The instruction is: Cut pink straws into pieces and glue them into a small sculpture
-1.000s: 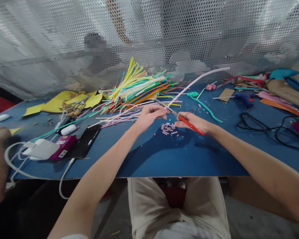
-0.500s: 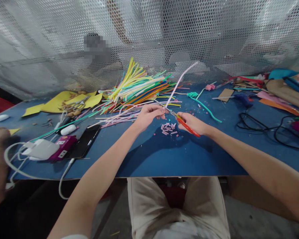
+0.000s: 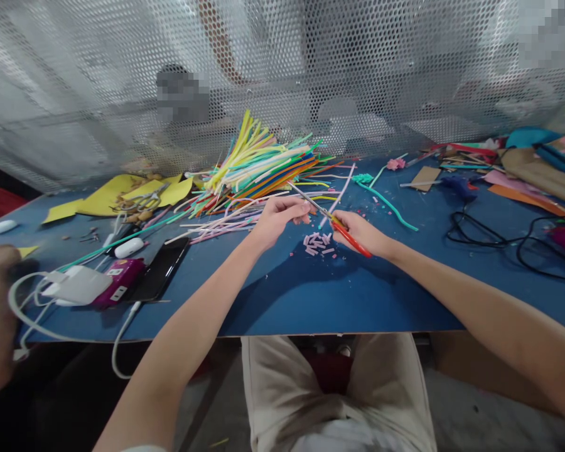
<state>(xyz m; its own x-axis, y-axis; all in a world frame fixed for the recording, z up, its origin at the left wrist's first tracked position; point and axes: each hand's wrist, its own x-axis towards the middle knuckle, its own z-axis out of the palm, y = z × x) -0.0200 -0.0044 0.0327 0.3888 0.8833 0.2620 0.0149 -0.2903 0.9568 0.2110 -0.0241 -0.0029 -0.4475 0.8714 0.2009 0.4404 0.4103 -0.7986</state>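
Blue desk (image 3: 282,307), perforated metal screen (image 3: 273,63) behind. Yellow sheets (image 3: 98,196) at left bear brown lumps (image 3: 132,218) and a silver tool (image 3: 149,197); multicoloured stems (image 3: 273,164) heaped centre back. Left hand (image 3: 280,216): fingertips pressed together, can't tell if on anything. Right hand (image 3: 366,232) grips red-handled scissors (image 3: 351,240); lilac stem (image 3: 345,189) slants across them, contact unclear; short lilac bits (image 3: 314,243) below.

Worktop (image 3: 292,307): blue | scissors (image 3: 347,236): red, yellow handles | strip (image 3: 344,189): pale lilac | cut pieces (image 3: 316,242): lilac | stem bundle (image 3: 273,162): yellow, green, orange | mesh (image 3: 273,56): grey, hole-patterned
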